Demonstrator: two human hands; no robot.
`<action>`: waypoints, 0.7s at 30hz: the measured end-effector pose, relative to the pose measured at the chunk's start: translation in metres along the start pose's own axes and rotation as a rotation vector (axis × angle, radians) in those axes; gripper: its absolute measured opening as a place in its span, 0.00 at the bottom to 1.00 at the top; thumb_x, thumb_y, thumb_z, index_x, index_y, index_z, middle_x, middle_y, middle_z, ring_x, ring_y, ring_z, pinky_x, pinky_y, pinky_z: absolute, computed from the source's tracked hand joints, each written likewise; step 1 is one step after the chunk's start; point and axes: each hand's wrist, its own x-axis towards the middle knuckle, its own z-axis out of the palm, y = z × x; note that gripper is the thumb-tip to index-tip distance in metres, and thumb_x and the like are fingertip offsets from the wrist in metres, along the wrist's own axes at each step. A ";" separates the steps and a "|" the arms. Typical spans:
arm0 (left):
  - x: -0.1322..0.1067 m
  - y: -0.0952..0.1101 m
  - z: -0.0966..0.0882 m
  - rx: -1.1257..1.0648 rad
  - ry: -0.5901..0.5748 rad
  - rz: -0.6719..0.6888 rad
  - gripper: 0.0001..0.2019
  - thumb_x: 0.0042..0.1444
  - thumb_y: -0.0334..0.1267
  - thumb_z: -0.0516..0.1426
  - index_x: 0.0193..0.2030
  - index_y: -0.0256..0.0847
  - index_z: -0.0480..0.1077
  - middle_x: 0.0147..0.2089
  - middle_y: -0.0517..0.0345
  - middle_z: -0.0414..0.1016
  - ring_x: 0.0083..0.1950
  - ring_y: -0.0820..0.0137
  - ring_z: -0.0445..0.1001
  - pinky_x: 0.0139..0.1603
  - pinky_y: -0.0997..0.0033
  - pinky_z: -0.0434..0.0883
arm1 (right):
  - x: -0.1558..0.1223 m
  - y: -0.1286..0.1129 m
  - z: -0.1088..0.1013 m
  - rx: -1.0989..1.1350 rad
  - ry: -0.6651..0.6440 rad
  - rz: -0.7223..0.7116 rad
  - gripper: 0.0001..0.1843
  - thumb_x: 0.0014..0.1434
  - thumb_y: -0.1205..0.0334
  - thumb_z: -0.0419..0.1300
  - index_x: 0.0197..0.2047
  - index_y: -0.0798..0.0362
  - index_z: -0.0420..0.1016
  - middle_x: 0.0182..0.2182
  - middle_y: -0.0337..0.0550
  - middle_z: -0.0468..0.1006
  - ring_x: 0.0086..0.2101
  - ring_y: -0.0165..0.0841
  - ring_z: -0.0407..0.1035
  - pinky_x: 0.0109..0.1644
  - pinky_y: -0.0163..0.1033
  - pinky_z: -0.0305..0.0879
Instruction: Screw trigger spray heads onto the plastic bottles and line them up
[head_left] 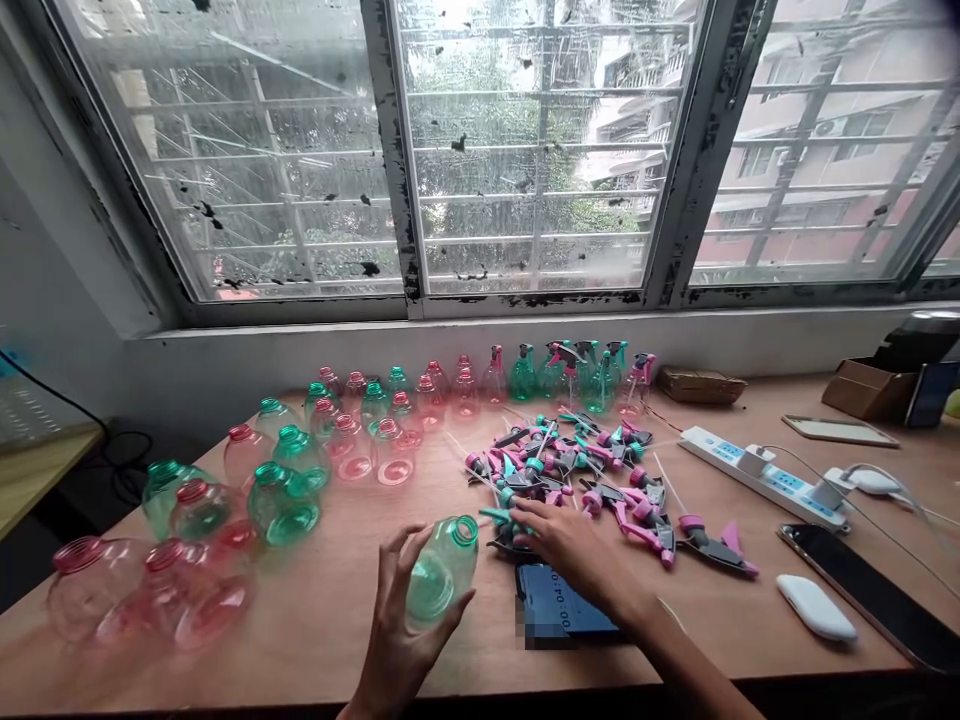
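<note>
My left hand [405, 610] is wrapped round a clear green bottle [444, 570] without a top, tilted so its open neck points up and to the right. At the near left edge of a pile of pink, green and grey spray trigger heads [570, 450], my right hand [559, 540] has its fingers closed over a green-and-grey spray trigger head [504, 518]. The fingertips are partly hidden behind the back of the hand. Just under my right wrist lies a dark phone [562, 600] with a timer on its screen.
Open-necked pink bottles [202, 600] and green bottles [289, 500] stand at left. Several bottles with spray heads [525, 372] line the wall. At right are a power strip [765, 475] with cables, a black phone [862, 590], a white case [816, 607] and a cardboard box [862, 388].
</note>
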 end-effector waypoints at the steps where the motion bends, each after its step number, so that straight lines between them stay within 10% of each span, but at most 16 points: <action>1: 0.000 0.000 0.001 0.013 0.002 -0.005 0.28 0.68 0.50 0.63 0.72 0.53 0.64 0.68 0.44 0.68 0.70 0.47 0.75 0.65 0.42 0.80 | 0.000 0.000 0.000 0.039 0.046 0.011 0.16 0.69 0.70 0.64 0.56 0.50 0.86 0.60 0.57 0.86 0.55 0.59 0.83 0.61 0.64 0.77; 9: 0.003 -0.005 0.006 0.140 -0.014 0.075 0.33 0.66 0.43 0.67 0.74 0.51 0.60 0.69 0.43 0.74 0.70 0.48 0.75 0.72 0.37 0.72 | -0.051 0.009 -0.044 0.400 0.362 0.228 0.27 0.79 0.39 0.46 0.60 0.51 0.74 0.28 0.45 0.87 0.27 0.45 0.83 0.30 0.46 0.80; 21: 0.007 0.000 0.007 0.189 -0.057 0.176 0.31 0.68 0.40 0.65 0.73 0.48 0.59 0.70 0.39 0.73 0.72 0.47 0.73 0.73 0.35 0.71 | -0.093 -0.007 -0.075 0.274 0.482 0.312 0.23 0.76 0.36 0.50 0.52 0.40 0.78 0.17 0.34 0.72 0.22 0.43 0.70 0.30 0.44 0.68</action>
